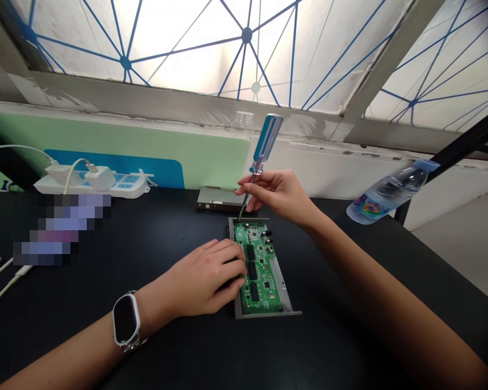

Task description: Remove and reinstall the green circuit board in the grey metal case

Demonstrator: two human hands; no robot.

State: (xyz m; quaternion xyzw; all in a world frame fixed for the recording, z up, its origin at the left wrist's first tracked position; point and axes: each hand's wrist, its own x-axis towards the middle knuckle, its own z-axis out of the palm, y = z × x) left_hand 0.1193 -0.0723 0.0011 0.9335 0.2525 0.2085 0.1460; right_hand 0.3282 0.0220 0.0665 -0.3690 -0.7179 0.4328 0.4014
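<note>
A green circuit board (264,271) lies in a grey metal frame on the black table. My right hand (274,192) pinches the shaft of a screwdriver (268,138) with a blue-and-clear handle. The screwdriver leans, handle up, and its tip meets the frame's far left corner. My left hand (215,273) rests against the left side of the board, its fingers bent over the edge and closed on it. A watch with a white case (126,319) is on my left wrist.
Behind the board lies a flat metal cover (219,197). A power strip (126,185) with plugs and white cables stands at the back left. A plastic bottle (386,195) is at the back right, near a black bar.
</note>
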